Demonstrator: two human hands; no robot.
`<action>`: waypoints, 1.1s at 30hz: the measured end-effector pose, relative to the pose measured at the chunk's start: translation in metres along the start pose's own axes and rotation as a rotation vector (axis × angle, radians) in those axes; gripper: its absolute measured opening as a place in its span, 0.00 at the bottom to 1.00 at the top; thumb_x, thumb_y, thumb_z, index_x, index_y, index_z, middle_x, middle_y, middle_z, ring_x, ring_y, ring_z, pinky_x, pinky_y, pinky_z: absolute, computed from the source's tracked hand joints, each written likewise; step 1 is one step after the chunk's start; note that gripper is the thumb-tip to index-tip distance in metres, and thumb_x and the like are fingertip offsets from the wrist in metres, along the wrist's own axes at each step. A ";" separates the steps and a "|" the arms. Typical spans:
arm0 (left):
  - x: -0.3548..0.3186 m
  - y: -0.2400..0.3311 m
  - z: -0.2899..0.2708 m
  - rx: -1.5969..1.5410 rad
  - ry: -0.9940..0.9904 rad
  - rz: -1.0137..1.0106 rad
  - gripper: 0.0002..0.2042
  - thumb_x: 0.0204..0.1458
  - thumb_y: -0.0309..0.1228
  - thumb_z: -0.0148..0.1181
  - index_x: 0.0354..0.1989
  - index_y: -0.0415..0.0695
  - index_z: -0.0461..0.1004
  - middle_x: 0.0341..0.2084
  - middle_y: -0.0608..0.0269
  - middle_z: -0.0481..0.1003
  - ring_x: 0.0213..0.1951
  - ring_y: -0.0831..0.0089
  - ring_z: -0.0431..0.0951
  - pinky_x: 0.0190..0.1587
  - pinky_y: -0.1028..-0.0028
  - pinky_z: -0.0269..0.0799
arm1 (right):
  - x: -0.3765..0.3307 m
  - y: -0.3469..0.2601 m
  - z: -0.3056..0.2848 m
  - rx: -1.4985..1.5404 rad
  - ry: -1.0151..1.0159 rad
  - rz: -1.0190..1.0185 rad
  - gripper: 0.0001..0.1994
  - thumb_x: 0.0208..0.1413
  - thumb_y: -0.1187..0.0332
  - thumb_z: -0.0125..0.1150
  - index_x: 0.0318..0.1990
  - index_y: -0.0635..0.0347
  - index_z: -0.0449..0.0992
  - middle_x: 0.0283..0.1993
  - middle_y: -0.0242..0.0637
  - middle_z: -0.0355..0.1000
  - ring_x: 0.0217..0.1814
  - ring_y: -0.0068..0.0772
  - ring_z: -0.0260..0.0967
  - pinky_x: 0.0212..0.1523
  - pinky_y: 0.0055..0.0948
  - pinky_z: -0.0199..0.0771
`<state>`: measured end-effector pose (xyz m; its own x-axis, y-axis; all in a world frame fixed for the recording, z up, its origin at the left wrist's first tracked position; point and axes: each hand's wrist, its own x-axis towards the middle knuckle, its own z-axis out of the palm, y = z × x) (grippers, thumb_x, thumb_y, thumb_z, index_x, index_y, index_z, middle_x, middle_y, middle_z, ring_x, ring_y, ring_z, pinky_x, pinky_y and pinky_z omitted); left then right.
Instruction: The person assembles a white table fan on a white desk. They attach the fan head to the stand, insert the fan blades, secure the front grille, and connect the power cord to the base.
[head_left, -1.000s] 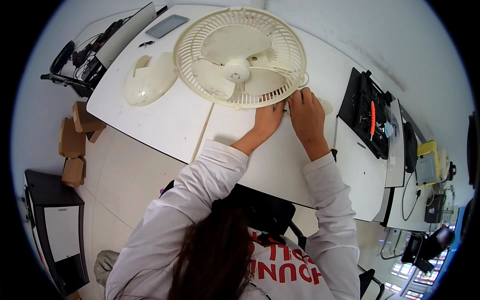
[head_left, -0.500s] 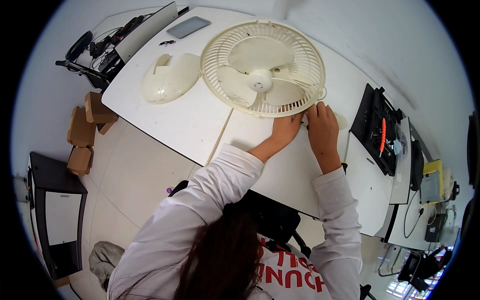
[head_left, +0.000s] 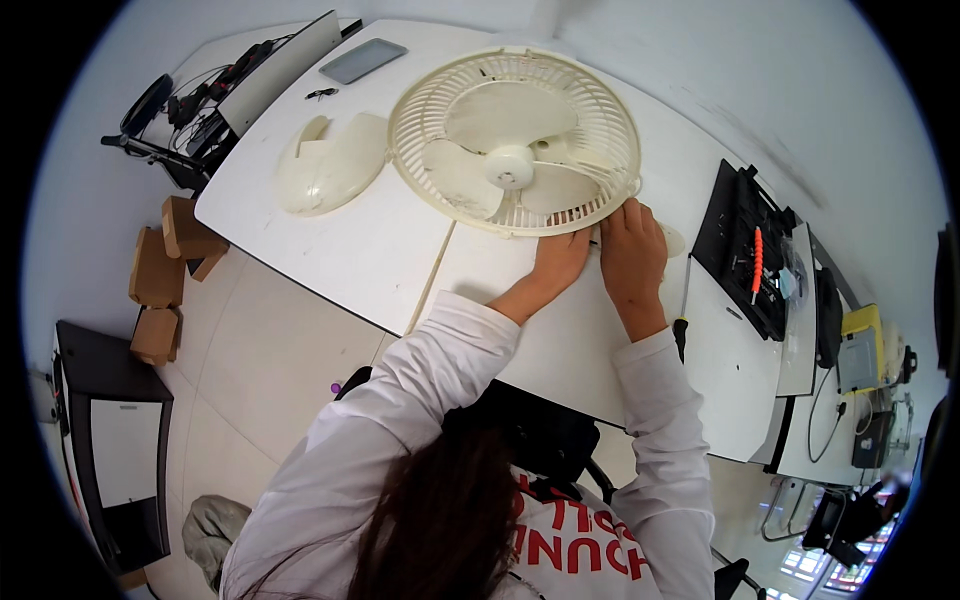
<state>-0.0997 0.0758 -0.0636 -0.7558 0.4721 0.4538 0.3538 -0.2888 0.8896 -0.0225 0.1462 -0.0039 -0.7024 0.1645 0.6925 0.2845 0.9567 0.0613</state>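
A cream fan head (head_left: 510, 166) with a round slatted cage and broad blades lies on the white table in front of me. My left hand (head_left: 562, 260) reaches beneath the cage's near edge, its fingers hidden by the rim. Beside it, my right hand (head_left: 634, 242) is closed, with bent fingers held together at the lower right rim. Whatever they grip there is hidden. A small dark piece shows between the hands, too small to name. Part of a round cream piece (head_left: 674, 240) shows right of my right hand.
A cream curved cover (head_left: 334, 168) lies left of the fan. A screwdriver (head_left: 681, 330) rests right of my right forearm. Farther right sits a black tool case (head_left: 742, 250) with an orange spiral piece (head_left: 758, 262). A grey tray (head_left: 364, 60) lies at the back left.
The whole view has shifted slightly, with the table's things now a little farther left. More of the screwdriver shows beside my right forearm. Both hands remain at the fan's near rim.
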 end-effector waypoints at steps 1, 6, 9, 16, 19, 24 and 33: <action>-0.001 -0.002 0.000 0.001 0.014 0.025 0.11 0.56 0.27 0.47 0.44 0.35 0.70 0.39 0.44 0.72 0.41 0.48 0.70 0.45 0.59 0.64 | 0.000 0.000 0.001 -0.015 -0.001 0.005 0.08 0.51 0.70 0.58 0.38 0.58 0.70 0.36 0.31 0.66 0.39 0.35 0.66 0.36 0.33 0.69; 0.000 -0.007 -0.001 0.057 -0.017 0.011 0.12 0.56 0.26 0.46 0.46 0.34 0.69 0.41 0.43 0.71 0.43 0.47 0.69 0.47 0.59 0.64 | 0.003 0.002 -0.003 -0.021 -0.079 0.043 0.09 0.48 0.69 0.62 0.35 0.60 0.69 0.37 0.34 0.64 0.40 0.36 0.65 0.39 0.32 0.69; 0.002 -0.011 0.000 0.069 0.007 0.074 0.13 0.56 0.26 0.45 0.47 0.34 0.68 0.41 0.42 0.71 0.43 0.46 0.69 0.47 0.59 0.64 | 0.006 -0.003 -0.013 0.047 -0.073 0.076 0.11 0.47 0.70 0.63 0.37 0.61 0.69 0.38 0.36 0.64 0.41 0.37 0.66 0.39 0.33 0.71; 0.000 -0.012 0.001 0.049 -0.042 0.024 0.13 0.56 0.25 0.46 0.47 0.34 0.67 0.41 0.41 0.70 0.44 0.45 0.69 0.47 0.58 0.63 | -0.005 0.008 -0.016 0.133 -0.155 0.075 0.10 0.49 0.72 0.60 0.37 0.63 0.67 0.36 0.37 0.63 0.40 0.40 0.65 0.37 0.33 0.70; -0.002 -0.013 0.003 0.095 -0.037 0.067 0.12 0.55 0.25 0.47 0.46 0.34 0.68 0.40 0.41 0.70 0.43 0.44 0.69 0.46 0.57 0.64 | -0.011 0.011 -0.010 0.017 -0.148 0.017 0.09 0.50 0.72 0.59 0.37 0.62 0.68 0.35 0.36 0.63 0.38 0.39 0.64 0.36 0.34 0.69; -0.003 -0.011 0.000 0.167 -0.077 0.086 0.11 0.54 0.26 0.48 0.44 0.34 0.69 0.38 0.41 0.71 0.40 0.44 0.69 0.43 0.56 0.64 | -0.007 0.016 -0.010 -0.037 -0.103 -0.124 0.06 0.52 0.69 0.57 0.34 0.58 0.68 0.33 0.33 0.61 0.38 0.34 0.61 0.37 0.30 0.69; -0.001 -0.003 -0.001 0.195 -0.044 0.122 0.10 0.55 0.26 0.47 0.43 0.34 0.70 0.37 0.45 0.71 0.39 0.49 0.70 0.42 0.58 0.64 | -0.006 0.017 -0.003 -0.106 -0.107 -0.092 0.08 0.52 0.65 0.58 0.32 0.58 0.67 0.33 0.33 0.61 0.39 0.34 0.60 0.38 0.28 0.69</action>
<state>-0.1009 0.0758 -0.0669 -0.6776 0.4804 0.5569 0.5441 -0.1819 0.8190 -0.0119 0.1612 -0.0049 -0.7924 0.1072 0.6005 0.2788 0.9392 0.2003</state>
